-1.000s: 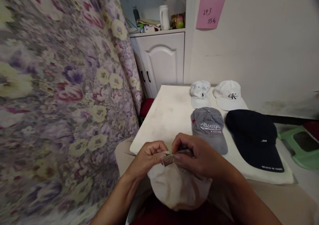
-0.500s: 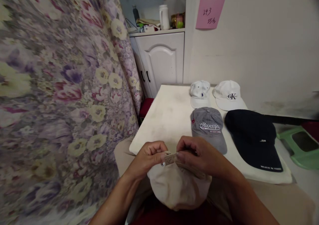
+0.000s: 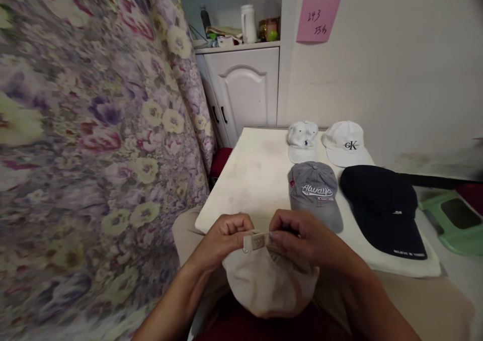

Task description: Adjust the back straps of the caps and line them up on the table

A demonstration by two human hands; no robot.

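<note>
At 6 o'clock we have the beige cap (image 3: 269,283), likely light and soft; its strap (image 3: 258,241) seems the firmer hold. Our left hand (image 3: 222,236) and right hand (image 3: 306,239) pinch it with fingers clamped. The grey cap (image 3: 314,195) lies on the surface (image 3: 260,180) at 1 o'clock.

On the right half of the desk (image 3: 251,175), the back-left cap (image 3: 303,142) lies beside the back-right cap (image 3: 344,140); before them lie the front-left cap (image 3: 315,192) and front-right cap (image 3: 381,195). At the near side, a fifth cap (image 3: 269,285) has its strap (image 3: 259,241) between left hand (image 3: 228,236) and right hand (image 3: 305,238). The cabinet (image 3: 247,89) stands behind.
</note>
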